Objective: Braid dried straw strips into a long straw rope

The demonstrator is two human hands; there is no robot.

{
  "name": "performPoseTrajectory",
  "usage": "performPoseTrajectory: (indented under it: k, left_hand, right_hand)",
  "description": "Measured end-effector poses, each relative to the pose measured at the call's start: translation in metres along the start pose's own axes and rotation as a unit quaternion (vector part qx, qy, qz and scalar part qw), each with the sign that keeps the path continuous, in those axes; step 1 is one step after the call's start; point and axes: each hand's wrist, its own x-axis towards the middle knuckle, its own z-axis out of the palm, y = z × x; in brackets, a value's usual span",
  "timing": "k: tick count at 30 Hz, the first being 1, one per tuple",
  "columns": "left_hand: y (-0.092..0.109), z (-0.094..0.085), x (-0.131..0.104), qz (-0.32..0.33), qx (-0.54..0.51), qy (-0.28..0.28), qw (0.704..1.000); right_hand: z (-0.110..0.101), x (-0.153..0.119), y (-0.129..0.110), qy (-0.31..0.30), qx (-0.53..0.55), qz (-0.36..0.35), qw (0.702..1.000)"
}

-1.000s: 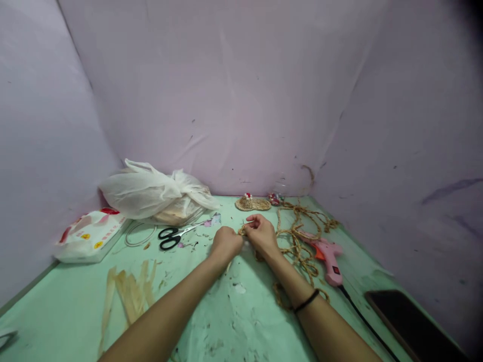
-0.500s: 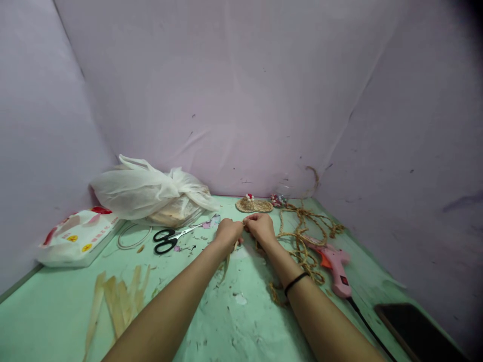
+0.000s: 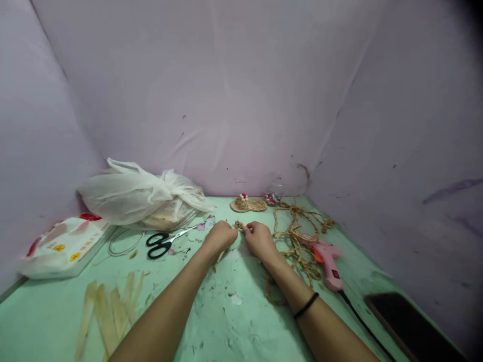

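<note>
Between my two hands is a small looped piece of braided straw cord (image 3: 239, 225). My left hand (image 3: 222, 235) is closed on its left side, and a pale strip (image 3: 218, 260) hangs below that hand. The fingers of my right hand (image 3: 259, 239) pinch the cord's right side. A long tangle of braided straw rope (image 3: 300, 231) lies just right of my right hand. Beyond my hands rests a small woven straw slipper (image 3: 256, 204) with red and white beads on its strap. My fingers partly hide the piece I hold.
Black-handled scissors (image 3: 160, 245) lie left of my hands, near a tied white plastic bag (image 3: 147, 193) and a tissue pack (image 3: 70, 244). Flat straw strips (image 3: 100, 311) are at front left. On the right are a pink glue gun (image 3: 330, 264) with a cord and a dark phone (image 3: 411, 322).
My hands have drawn slightly apart, so the looped braided cord between them now shows. The whole view has shifted a little, moving most things leftward.
</note>
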Motion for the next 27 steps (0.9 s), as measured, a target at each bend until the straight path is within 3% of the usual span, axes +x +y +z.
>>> performPoseTrajectory:
  k: [7,12,18,22,27]
  left_hand:
    - [0.003,-0.002,-0.007,0.032,0.061,0.022,0.997]
    - [0.008,-0.006,-0.012,0.026,0.067,0.014,0.997]
    - [0.012,-0.007,-0.015,0.012,0.069,0.01,0.997]
    - [0.01,-0.005,-0.015,0.01,0.071,0.015,0.997]
    - [0.008,-0.005,-0.013,0.021,0.087,0.006,0.996]
  right_hand:
    - [-0.001,-0.018,-0.002,0.006,-0.052,-0.025,0.998]
    - [-0.004,-0.012,-0.001,0.021,-0.012,0.013,1.0]
    - [-0.003,-0.009,-0.005,-0.044,-0.003,-0.063,0.997]
    - [-0.001,-0.015,-0.007,-0.051,-0.041,-0.088,0.994]
    - [-0.002,-0.028,-0.008,-0.024,-0.103,-0.065,0.992]
